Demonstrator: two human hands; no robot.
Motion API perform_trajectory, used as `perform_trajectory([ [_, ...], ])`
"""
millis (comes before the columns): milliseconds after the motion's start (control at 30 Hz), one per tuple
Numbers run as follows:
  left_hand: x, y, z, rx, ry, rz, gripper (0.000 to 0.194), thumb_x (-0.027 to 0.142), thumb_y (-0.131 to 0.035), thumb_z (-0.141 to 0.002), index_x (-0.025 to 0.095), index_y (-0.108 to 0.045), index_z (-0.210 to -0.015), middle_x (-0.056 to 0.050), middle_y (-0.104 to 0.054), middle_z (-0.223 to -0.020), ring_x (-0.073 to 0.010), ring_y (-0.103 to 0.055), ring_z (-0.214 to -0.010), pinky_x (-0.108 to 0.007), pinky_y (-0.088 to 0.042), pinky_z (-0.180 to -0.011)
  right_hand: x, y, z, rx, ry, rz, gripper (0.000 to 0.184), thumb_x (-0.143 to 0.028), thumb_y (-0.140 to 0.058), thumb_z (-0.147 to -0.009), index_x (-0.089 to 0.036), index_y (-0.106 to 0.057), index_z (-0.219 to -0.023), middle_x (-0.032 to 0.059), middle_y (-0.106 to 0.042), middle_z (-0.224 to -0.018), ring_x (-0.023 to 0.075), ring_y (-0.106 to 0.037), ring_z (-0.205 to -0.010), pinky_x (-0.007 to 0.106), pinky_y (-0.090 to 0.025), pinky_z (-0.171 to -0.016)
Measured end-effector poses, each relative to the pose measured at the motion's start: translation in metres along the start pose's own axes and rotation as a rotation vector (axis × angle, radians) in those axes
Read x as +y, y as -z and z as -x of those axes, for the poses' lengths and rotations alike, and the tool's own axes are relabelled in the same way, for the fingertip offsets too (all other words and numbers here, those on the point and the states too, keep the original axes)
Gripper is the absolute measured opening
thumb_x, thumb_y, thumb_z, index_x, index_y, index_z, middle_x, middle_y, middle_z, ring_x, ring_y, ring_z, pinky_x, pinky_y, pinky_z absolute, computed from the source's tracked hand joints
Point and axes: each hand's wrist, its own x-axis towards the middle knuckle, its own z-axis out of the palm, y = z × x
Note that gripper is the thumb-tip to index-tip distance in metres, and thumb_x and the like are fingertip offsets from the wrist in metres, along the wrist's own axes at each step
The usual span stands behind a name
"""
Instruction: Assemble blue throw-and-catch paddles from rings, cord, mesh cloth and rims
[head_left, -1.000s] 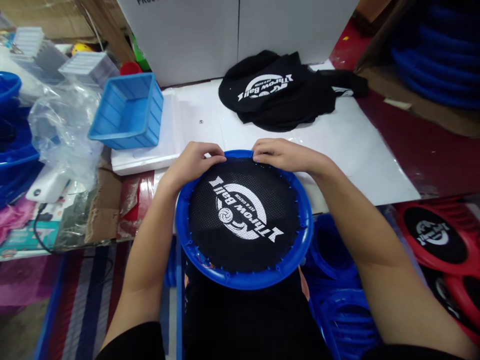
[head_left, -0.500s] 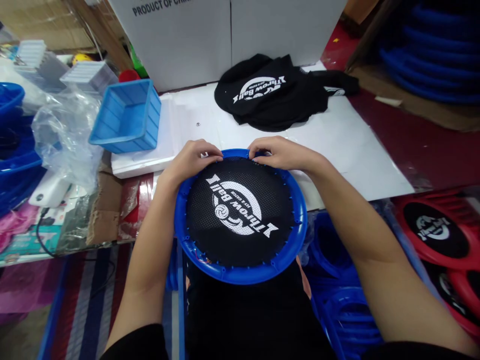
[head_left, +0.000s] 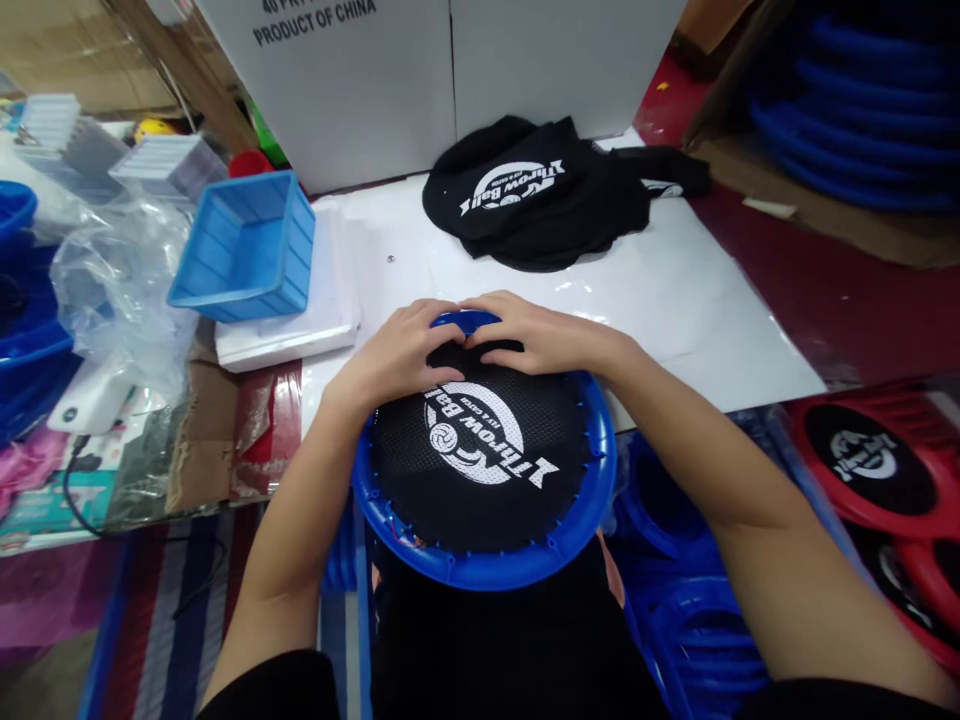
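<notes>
A round blue throw-ball racket [head_left: 480, 570] lies tilted over my lap, its far edge by the table. Black mesh [head_left: 465, 505] with a white "Throw Ball" print fills its plastic rim, hooked on small pegs around the inside. My left hand [head_left: 409, 350] grips the far rim from the left, its thumb over the mesh. From the other side my right hand [head_left: 529, 335] holds the same edge, fingertips close to those of the left. Both hands cover part of the far rim and mesh edge.
Loose black printed mesh discs [head_left: 540, 215] lie on the white table board [head_left: 705, 300], before a large white carton [head_left: 450, 80]. A blue bin [head_left: 244, 245] stands at the left. Red rackets [head_left: 862, 460] are stacked at the right, with blue rims [head_left: 690, 620] below.
Both hands have come together at the far rim and reach further over the mesh, thumbs now lower on it. The racket sits slightly lower in view.
</notes>
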Motion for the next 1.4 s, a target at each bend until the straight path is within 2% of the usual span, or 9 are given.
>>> perform_trajectory([
  [233,0.013,0.007,-0.002,-0.046,0.058,-0.151,0.038,0.042,-0.081,-0.090,0.018,-0.072,-0.117,-0.020,-0.055,-0.152,-0.0407,-0.052,-0.141,-0.058,-0.046,-0.114,-0.010,0.005,-0.004,-0.090,-0.040,0.115,0.041,-0.020,-0.068,-0.096,-0.022,-0.069,-0.137,0.0159,-0.041,-0.168,0.0388,-0.041,-0.152,0.065,-0.040,-0.123],
  [367,0.021,0.007,-0.002,-0.074,0.131,-0.182,0.042,0.043,-0.082,-0.089,0.014,-0.070,-0.117,-0.022,-0.059,-0.146,-0.0432,-0.054,-0.137,-0.060,-0.047,-0.112,-0.013,0.008,-0.003,-0.096,-0.062,0.092,0.046,-0.024,-0.071,-0.095,-0.024,-0.067,-0.141,0.0135,-0.046,-0.166,0.0379,-0.045,-0.149,0.063,-0.042,-0.122],
  [533,0.019,0.002,-0.003,-0.052,0.205,0.060,0.021,0.031,-0.073,-0.095,0.016,-0.064,-0.107,-0.018,-0.058,-0.141,-0.0341,-0.061,-0.125,-0.051,-0.052,-0.107,-0.012,0.006,-0.003,-0.080,-0.084,-0.012,0.034,-0.021,-0.068,-0.094,-0.022,-0.073,-0.127,0.0132,-0.050,-0.164,0.0379,-0.048,-0.147,0.062,-0.041,-0.122],
  [633,0.012,0.000,-0.005,0.036,0.224,0.244,0.002,0.021,-0.061,-0.099,0.020,-0.061,-0.098,-0.010,-0.065,-0.121,-0.0249,-0.064,-0.110,-0.044,-0.052,-0.102,-0.012,0.004,-0.004,-0.003,-0.137,-0.140,0.019,-0.026,-0.067,-0.094,-0.022,-0.074,-0.112,0.0122,-0.064,-0.149,0.0341,-0.059,-0.135,0.055,-0.047,-0.114],
  [733,0.005,-0.001,-0.008,0.109,0.238,0.365,0.004,0.020,-0.062,-0.097,0.021,-0.062,-0.094,-0.005,-0.066,-0.102,-0.0212,-0.063,-0.099,-0.039,-0.052,-0.094,-0.012,0.004,-0.007,0.067,-0.196,-0.262,0.016,-0.035,-0.061,-0.099,-0.022,-0.070,-0.099,0.0105,-0.076,-0.131,0.0298,-0.070,-0.116,0.047,-0.052,-0.103],
  [867,-0.002,-0.005,-0.013,0.123,0.325,0.456,0.003,0.021,-0.064,-0.094,0.021,-0.065,-0.091,-0.004,-0.068,-0.100,-0.0202,-0.064,-0.097,-0.037,-0.052,-0.090,-0.010,0.004,-0.010,0.133,-0.279,-0.387,0.019,-0.037,-0.060,-0.097,-0.021,-0.070,-0.095,0.0103,-0.079,-0.124,0.0284,-0.072,-0.114,0.044,-0.051,-0.101],
  [1100,-0.004,-0.011,-0.019,0.097,0.417,0.435,0.005,0.021,-0.066,-0.091,0.019,-0.067,-0.087,-0.005,-0.065,-0.101,-0.0198,-0.063,-0.095,-0.037,-0.053,-0.092,-0.004,-0.002,-0.016,0.147,-0.357,-0.372,0.019,-0.032,-0.059,-0.094,-0.019,-0.073,-0.091,0.0112,-0.080,-0.118,0.0268,-0.071,-0.105,0.043,-0.051,-0.097],
  [1233,-0.003,-0.012,-0.019,0.132,0.405,0.365,0.004,0.020,-0.064,-0.089,0.020,-0.067,-0.086,-0.004,-0.066,-0.097,-0.0198,-0.063,-0.094,-0.036,-0.053,-0.088,0.000,-0.001,-0.018,0.133,-0.363,-0.319,0.020,-0.030,-0.060,-0.093,-0.018,-0.075,-0.095,0.0109,-0.080,-0.113,0.0261,-0.071,-0.099,0.043,-0.051,-0.094],
  [1400,-0.001,-0.013,-0.018,0.181,0.343,0.313,0.006,0.021,-0.062,-0.088,0.020,-0.064,-0.083,-0.004,-0.066,-0.092,-0.0194,-0.063,-0.090,-0.035,-0.052,-0.085,0.003,-0.004,-0.018,0.144,-0.305,-0.255,0.013,-0.026,-0.062,-0.092,-0.020,-0.073,-0.089,0.0108,-0.080,-0.116,0.0264,-0.072,-0.106,0.043,-0.052,-0.097],
])
